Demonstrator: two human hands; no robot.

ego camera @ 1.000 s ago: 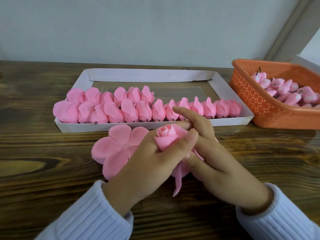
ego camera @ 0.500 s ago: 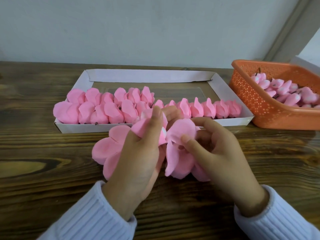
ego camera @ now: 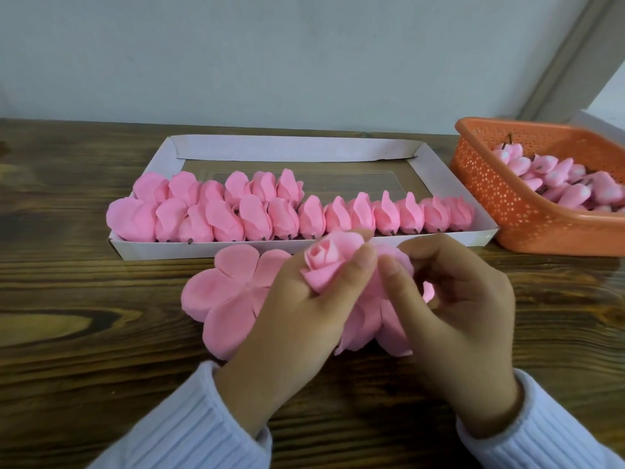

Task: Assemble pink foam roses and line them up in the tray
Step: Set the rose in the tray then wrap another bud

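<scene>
My left hand (ego camera: 297, 319) grips a pink foam rose (ego camera: 329, 260) just in front of the tray, its bud facing up between thumb and fingers. My right hand (ego camera: 453, 306) pinches the rose's loose outer petals (ego camera: 392, 326), which hang down between both hands. A flat pink petal sheet (ego camera: 230, 292) lies on the table under my left hand. The white cardboard tray (ego camera: 294, 152) holds several finished pink roses (ego camera: 297, 214) in a front row and a shorter second row at the left.
An orange perforated basket (ego camera: 500, 198) with several pink buds (ego camera: 558, 184) stands at the right, touching the tray's corner. The dark wooden table (ego camera: 67, 299) runs to a grey wall behind. White sleeves cover both wrists.
My left hand has turned the rose so that the bud faces up again. My right hand has shifted from folding a petal over the bud to pinching petals beside it.
</scene>
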